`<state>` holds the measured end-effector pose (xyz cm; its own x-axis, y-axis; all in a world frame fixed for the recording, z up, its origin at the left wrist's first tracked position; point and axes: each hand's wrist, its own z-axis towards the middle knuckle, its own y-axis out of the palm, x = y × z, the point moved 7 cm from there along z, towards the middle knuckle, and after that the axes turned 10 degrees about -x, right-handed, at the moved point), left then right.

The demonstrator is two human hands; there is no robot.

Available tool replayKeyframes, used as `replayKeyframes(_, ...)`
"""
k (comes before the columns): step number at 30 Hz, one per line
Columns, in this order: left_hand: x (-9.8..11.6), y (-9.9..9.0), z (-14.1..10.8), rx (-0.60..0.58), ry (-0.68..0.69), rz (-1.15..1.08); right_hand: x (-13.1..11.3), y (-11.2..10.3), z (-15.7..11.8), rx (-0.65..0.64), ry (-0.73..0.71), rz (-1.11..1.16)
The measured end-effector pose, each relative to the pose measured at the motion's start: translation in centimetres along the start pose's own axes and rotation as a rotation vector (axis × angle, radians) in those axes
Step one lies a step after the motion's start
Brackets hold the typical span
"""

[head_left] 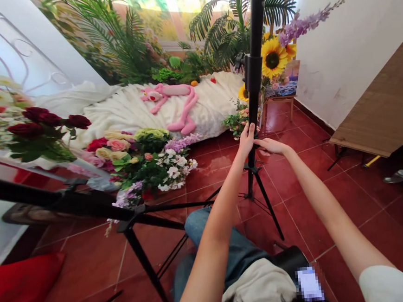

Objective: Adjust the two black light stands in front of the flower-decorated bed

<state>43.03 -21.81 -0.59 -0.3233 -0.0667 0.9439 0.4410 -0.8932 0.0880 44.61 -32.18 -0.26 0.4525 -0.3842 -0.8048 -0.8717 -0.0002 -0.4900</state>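
Observation:
A black tripod stand (252, 102) rises upright in front of me on spread legs. My left hand (246, 139) is closed round its pole, thumb lying up along the shaft. Just right of it, my right hand (272, 146) reaches the same pole from the side, a little lower, with its fingertips closed against it. What exactly those fingertips pinch is hidden. Higher on the pole sits a clamp collar with a knob (239, 62). Sunflowers (273, 58) and a purple flower spray (308, 21) show behind the pole.
Another black stand (133, 217) leans across the left. Artificial flowers (146, 160) and dark red roses (42, 121) stand near it. A pink plush toy (179, 97) lies on white fabric (124, 108). A brown board (382, 95) is at right, above red floor tiles (303, 208).

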Motion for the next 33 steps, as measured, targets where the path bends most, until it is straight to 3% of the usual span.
replayKeyframes(4, -1.6, -1.3, -2.6, -0.005, -0.002, 0.03, -0.1, 0.0, -0.2, 0.03, 0.003, 0.025)
replayKeyframes(7, -5.0, -3.7, -7.6, -0.057, -0.14, 0.085, 0.1, 0.0, -0.4, 0.034, 0.017, 0.01)
replayKeyframes(11, -9.2, -8.9, -16.2, -0.116, -0.341, 0.206, 0.8, -0.1, -0.3, 0.05, -0.006, -0.008)
replayKeyframes(14, -8.9, -15.3, -21.2, 0.032, -0.383, 0.301, 1.6, -0.2, 0.1, 0.056, -0.023, 0.015)
replayKeyframes(18, -4.6, -25.1, -25.3, 0.292, -0.396, 0.42, 2.3, -0.2, 0.4, 0.058, -0.046, 0.038)
replayKeyframes(21, 0.8, -31.6, -27.3, 0.489, -0.341, 0.5, 2.7, -0.3, 0.4, 0.082, -0.029, 0.055)
replayKeyframes(23, 4.6, -34.9, -28.3, 0.61, -0.285, 0.538, 2.7, -0.2, 0.3, 0.082, -0.011, 0.052)
replayKeyframes(26, 9.8, -38.3, -29.4, 0.78, -0.208, 0.585, 2.7, -0.1, 0.1, 0.073, 0.011, 0.05)
replayKeyframes(29, 13.8, -40.5, -29.3, 0.969, -0.067, 0.625, 3.0, -0.1, 0.0, 0.083, 0.033, 0.048)
replayKeyframes(31, 15.6, -41.6, -28.5, 1.091, 0.064, 0.635, 3.4, -0.2, 0.1, 0.097, 0.044, 0.045)
replayKeyframes(33, 16.3, -42.5, -26.9, 1.134, 0.141, 0.631, 4.0, -0.5, 0.3, 0.117, 0.062, 0.046)
